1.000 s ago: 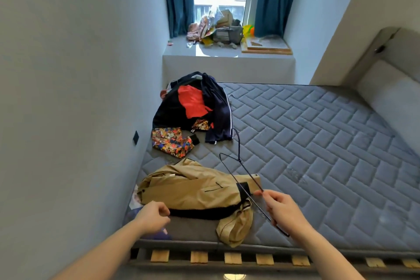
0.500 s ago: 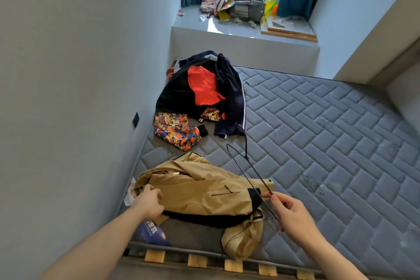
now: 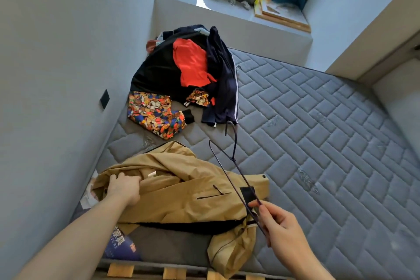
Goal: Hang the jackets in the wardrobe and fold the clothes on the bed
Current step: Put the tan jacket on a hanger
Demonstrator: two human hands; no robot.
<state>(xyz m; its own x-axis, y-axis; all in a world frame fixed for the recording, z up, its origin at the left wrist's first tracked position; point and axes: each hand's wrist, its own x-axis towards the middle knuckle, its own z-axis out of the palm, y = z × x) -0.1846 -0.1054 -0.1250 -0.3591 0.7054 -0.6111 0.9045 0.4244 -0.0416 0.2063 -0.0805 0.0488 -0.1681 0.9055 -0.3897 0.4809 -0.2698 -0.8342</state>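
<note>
Your left hand (image 3: 124,188) grips the crumpled tan cotton jacket (image 3: 181,191) at the grey quilted mattress's (image 3: 318,143) near edge; your right hand (image 3: 281,227) pinches the thin dark wire hanger (image 3: 229,166). Open the collar first, then feed one hanger arm into a shoulder.

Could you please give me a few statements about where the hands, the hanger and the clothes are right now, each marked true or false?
1. The right hand pinches a thin wire hanger. True.
2. The left hand rests on the red garment. False: it grips the tan jacket.
3. The tan jacket already hangs on the hanger. False: it lies crumpled on the mattress.
4. A patterned garment lies between the tan jacket and the dark clothes pile. True.
5. The hanger's hook points away from the person. True.
</note>
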